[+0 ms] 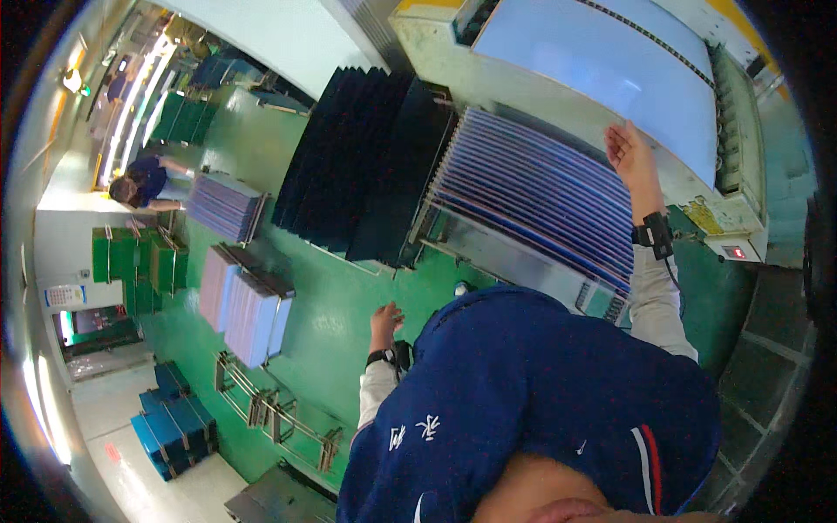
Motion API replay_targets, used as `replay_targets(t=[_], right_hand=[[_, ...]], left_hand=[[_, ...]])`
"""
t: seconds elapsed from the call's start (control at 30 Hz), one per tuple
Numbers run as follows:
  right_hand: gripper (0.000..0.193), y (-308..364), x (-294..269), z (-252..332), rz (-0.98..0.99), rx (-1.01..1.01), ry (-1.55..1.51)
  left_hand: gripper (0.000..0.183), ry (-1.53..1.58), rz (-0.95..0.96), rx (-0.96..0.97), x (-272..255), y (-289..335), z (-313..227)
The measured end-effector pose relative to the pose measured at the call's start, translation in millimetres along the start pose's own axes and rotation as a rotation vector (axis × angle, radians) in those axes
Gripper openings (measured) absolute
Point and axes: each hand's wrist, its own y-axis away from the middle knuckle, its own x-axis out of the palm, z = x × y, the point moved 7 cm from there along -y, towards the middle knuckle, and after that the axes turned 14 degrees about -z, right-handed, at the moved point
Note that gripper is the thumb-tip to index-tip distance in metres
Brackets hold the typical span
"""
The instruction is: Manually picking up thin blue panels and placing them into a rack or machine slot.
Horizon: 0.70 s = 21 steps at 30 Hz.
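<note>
My right hand (626, 150) is raised at the near edge of a pale blue flat panel (602, 74), which lies on top of a machine. Its fingers are loosely bent and a little apart, with nothing visible in them; whether they touch the panel I cannot tell. Below and left of that hand stands a rack of thin upright panels (532, 187), packed in a slanting row with blue-violet edges. My left hand (385, 322) hangs low over the green floor, fingers slightly spread and holding nothing. Dark straps circle both wrists.
Left of the rack stands a large stack of dark sheets (357, 166). Farther left are carts of pale panels (248, 305) and a metal frame (270, 405) on the floor. A co-worker (144, 183) bends over another panel cart (222, 207). Blue bins (174, 427) stand lower left.
</note>
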Motion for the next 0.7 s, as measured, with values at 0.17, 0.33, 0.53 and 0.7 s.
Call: replay_targets(t=[0.17,0.33,0.53,0.7], right_hand=[[0.026,74.9,20.7,-71.5,0.27,-0.121,0.662],[0.024,147.4,26.6,-147.1,0.483,-0.575,1.126],[0.033,185.6,20.3,-184.1,0.472,-0.993,1.407],[0.034,188.3,9.4,-196.5,0.324,-1.041,1.442]], left_hand=[[0.04,-0.027,0.025,-0.021,-6.2,5.6,2.7],[0.042,-0.065,0.003,-0.065,-15.5,-3.4,18.8],[0.04,-0.096,0.008,-0.101,-35.1,-19.0,44.6],[0.036,-0.08,-0.05,-0.111,-48.8,-17.4,51.7]])
